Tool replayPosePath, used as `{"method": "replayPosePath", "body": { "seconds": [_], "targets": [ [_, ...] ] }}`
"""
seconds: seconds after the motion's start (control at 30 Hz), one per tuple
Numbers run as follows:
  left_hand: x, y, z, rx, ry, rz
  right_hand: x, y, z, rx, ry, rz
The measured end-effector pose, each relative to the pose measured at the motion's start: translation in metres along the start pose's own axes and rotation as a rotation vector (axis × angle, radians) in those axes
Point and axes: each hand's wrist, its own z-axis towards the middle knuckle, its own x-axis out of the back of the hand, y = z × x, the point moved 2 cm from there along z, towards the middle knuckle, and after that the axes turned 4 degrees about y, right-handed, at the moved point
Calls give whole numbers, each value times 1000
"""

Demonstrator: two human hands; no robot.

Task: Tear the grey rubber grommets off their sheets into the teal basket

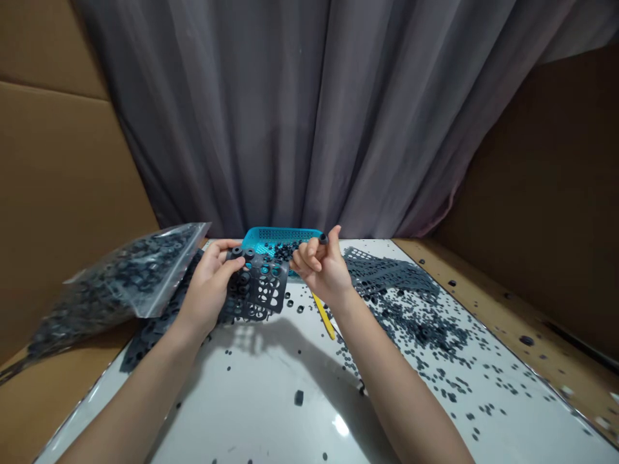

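Observation:
My left hand (209, 283) grips a dark rubber sheet (256, 287) by its left edge; the sheet is full of punched holes and still carries a few small black rings. My right hand (320, 265) is closed just right of the sheet, pinching one small black rubber ring (323, 238) between thumb and forefinger. Both hands hover over the white table (251, 393), right in front of a teal plastic basket (280, 236) that holds several loose black rings.
A clear zip bag (116, 280) stuffed with black rings lies at the left. Emptied dark sheets (387, 270) and scattered black scraps (435, 348) cover the right side. A yellow stick (324, 316) lies under my right wrist. Cardboard walls and a grey curtain (309, 116) surround the table.

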Motion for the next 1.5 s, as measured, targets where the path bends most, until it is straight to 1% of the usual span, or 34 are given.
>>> {"method": "replayPosePath", "body": {
  "seconds": [0.1,0.37,0.57,0.63,0.67,0.73,0.8,0.87,0.93,1.0,1.07,1.13,1.17,1.23,1.3,1.37,1.5],
  "targets": [
    [-1,-1,0,-12,-4,4,3,3,2,14,1,-15],
    [-1,-4,0,6,-27,11,1,6,3,82,84,-238],
    [-2,-5,0,1,-26,37,0,8,2,86,101,-364],
    [-2,-5,0,-35,-30,49,-2,6,0,158,102,-449],
    [-2,-4,0,-78,-30,72,-3,4,-2,206,92,-513],
    [-2,0,-3,-200,-43,167,-9,0,-8,297,52,-697],
    [-3,5,-8,-294,-100,299,-16,-5,-15,401,-3,-932],
    [-6,10,-14,-315,-188,406,-24,-9,-22,541,-69,-1154],
    [-8,14,-20,-300,-248,460,-29,-11,-27,683,-133,-1321],
    [-11,16,-25,-298,-261,484,-33,-11,-30,784,-172,-1425],
    [-12,17,-27,-288,-241,486,-35,-11,-32,842,-175,-1464],
    [-12,17,-28,-273,-217,469,-37,-12,-33,842,-164,-1437],
    [-12,17,-27,-269,-205,458,-37,-13,-34,816,-157,-1406],
    [-11,18,-27,-285,-178,440,-37,-16,-35,726,-159,-1325],
    [-11,19,-27,-328,-141,443,-37,-19,-35,624,-184,-1232],
    [-10,21,-28,-374,-101,471,-35,-20,-34,555,-193,-1157],
    [-10,23,-30,-416,-62,535,-34,-18,-33,524,-125,-1119]
  ]
}}
